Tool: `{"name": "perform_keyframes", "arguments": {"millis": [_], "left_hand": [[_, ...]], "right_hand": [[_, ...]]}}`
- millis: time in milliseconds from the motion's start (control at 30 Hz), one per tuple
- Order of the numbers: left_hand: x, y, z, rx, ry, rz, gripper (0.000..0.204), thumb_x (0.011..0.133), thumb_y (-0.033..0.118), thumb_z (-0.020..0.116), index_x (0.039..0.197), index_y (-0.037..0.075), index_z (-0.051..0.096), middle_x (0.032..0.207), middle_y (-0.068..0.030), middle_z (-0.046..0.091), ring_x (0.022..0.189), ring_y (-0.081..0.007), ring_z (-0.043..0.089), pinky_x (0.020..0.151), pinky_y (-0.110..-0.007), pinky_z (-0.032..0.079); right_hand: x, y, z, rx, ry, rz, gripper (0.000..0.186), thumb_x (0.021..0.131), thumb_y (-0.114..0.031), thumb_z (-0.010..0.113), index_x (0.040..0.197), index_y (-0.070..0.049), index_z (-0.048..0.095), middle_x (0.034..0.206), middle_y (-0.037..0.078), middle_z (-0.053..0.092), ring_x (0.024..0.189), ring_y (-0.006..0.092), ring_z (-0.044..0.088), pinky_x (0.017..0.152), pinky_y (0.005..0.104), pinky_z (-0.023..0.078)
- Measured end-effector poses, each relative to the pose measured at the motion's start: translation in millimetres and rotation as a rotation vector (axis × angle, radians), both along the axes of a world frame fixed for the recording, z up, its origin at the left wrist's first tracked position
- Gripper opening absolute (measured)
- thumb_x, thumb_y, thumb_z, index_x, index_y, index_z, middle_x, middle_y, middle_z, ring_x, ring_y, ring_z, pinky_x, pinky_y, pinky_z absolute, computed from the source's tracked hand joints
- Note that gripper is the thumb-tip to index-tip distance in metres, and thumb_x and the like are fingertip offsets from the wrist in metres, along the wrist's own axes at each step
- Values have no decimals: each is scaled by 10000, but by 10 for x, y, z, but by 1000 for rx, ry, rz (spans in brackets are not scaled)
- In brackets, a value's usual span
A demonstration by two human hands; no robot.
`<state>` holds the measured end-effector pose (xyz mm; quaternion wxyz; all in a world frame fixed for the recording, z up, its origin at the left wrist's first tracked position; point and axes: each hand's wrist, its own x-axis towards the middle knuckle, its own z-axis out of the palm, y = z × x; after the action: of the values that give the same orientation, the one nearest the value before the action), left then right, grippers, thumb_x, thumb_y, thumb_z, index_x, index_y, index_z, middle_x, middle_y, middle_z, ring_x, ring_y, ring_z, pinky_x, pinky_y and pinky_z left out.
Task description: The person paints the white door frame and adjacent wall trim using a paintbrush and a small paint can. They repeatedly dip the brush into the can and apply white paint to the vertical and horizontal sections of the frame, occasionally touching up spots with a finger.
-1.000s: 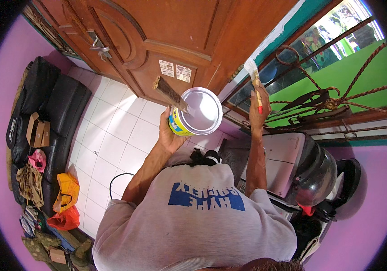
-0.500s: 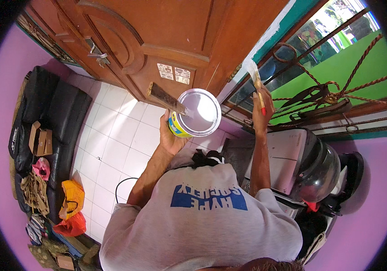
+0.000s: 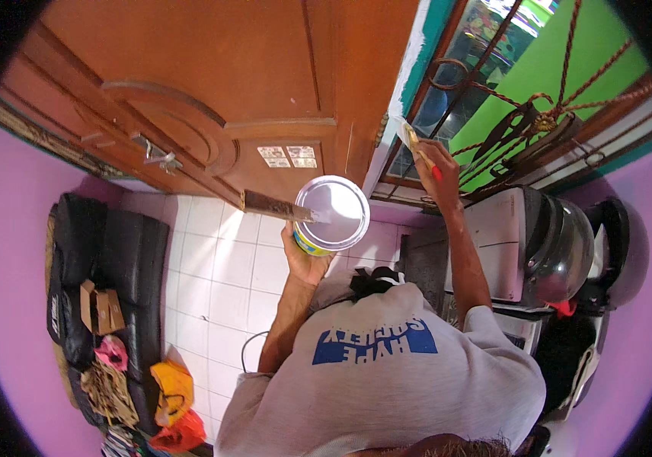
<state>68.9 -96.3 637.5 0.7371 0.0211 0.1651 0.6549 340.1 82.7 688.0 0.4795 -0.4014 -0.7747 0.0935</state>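
My left hand (image 3: 307, 264) grips a round paint can (image 3: 312, 245) with a yellow, green and blue side from below. White paint (image 3: 339, 207) shows inside it, and a flat wooden stick (image 3: 269, 206) leans out over the rim to the left. Between the fingers of my right hand (image 3: 440, 179) is a paintbrush (image 3: 414, 142) with a red-tipped handle. Its whitened bristles touch the narrow upright strip (image 3: 404, 84) between the door and the window, which carries wet-looking white paint beside a teal band.
A brown panelled wooden door (image 3: 265, 84) with a metal handle (image 3: 160, 156) stands ahead. At right are window bars with twisted metal (image 3: 543, 122) and a dark helmet (image 3: 558, 247) on a pale box (image 3: 493, 244). A black sofa (image 3: 143, 266) holding a carton (image 3: 101, 308) stands left.
My right hand has drawn the brush lower along the strip, nearer to me. The whole view has shifted, and the can stays in my left hand.
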Motion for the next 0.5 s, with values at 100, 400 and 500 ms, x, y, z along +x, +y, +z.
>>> {"name": "perform_keyframes", "arguments": {"millis": [100,400,500], "left_hand": [[1,-13,44,-18,5,-19,762,922,641,560,1478,127,474,1470,-114,531,1330,-317,531,1059,-544,489],[-61,40,-78,-54,-212,-38,737,952,637,467,1512,165,394,1504,-151,459,1342,-413,496,981,-731,471],[-69,45,-58,-53,-201,-43,734,949,638,476,1503,163,404,1493,-151,471,1332,-407,504,982,-726,470]], "right_hand": [[-69,149,239,124,64,-19,181,917,-70,687,1096,-50,705,1118,143,719,985,318,723,814,396,578],[-246,-77,265,302,95,-96,257,884,-3,695,1131,-70,676,1130,143,695,994,339,708,843,406,579],[-224,-41,133,225,72,-82,258,846,4,719,1086,-72,662,1060,127,690,912,315,719,756,405,591]]}}
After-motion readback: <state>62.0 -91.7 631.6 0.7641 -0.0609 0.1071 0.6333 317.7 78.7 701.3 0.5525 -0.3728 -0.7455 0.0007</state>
